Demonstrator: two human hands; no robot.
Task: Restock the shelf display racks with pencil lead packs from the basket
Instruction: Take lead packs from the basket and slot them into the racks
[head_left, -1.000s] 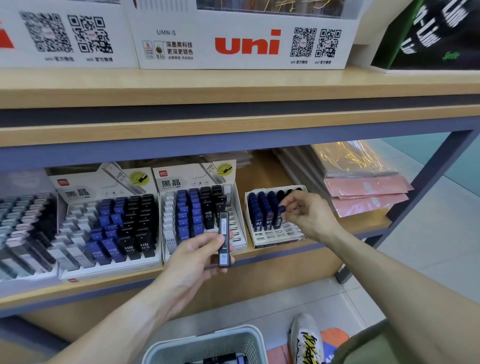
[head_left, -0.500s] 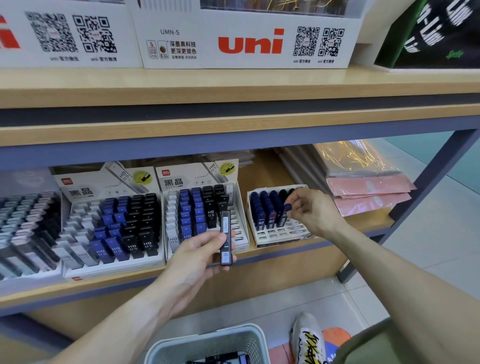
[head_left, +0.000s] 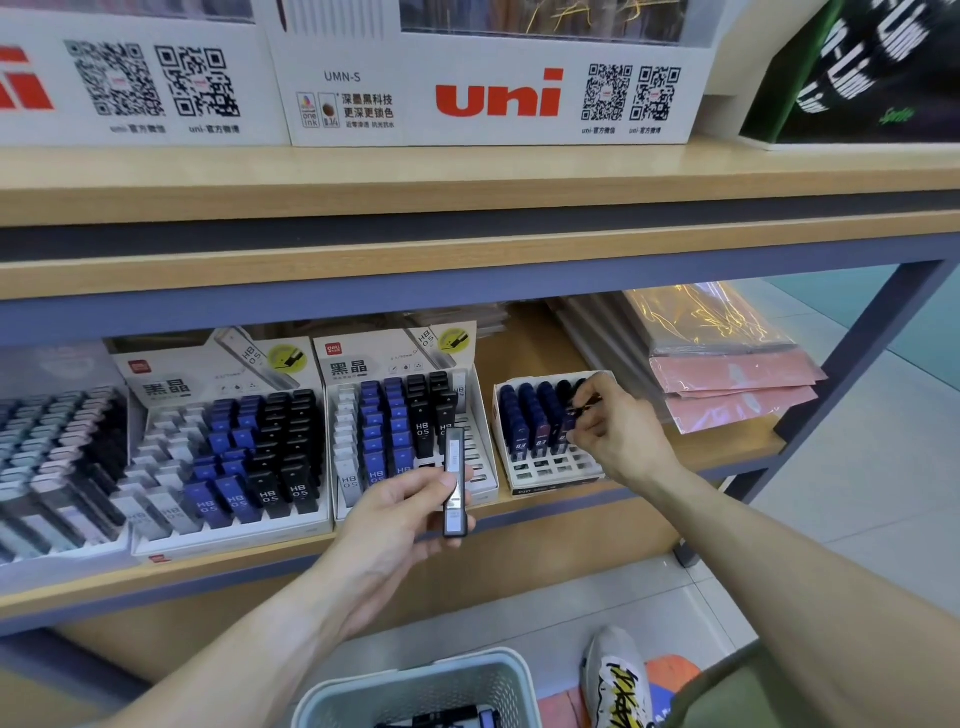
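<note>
Since the earlier frames the right hand has eased a little further into the small white rack at centre right, its fingers pinching a dark blue lead pack down at the rack's right-hand column; the left hand hardly shifted. At centre frame the left hand grips a black lead pack upright between thumb and fingers, in front of the middle display rack (blue and black HB 0.5 packs stand in its rows). Another display rack sits to its left on the same wooden shelf. At the bottom edge the pale basket shows its rim, with a few dark packs inside. Pink plastic-wrapped sheets lie at the right of the shelf.
</note>
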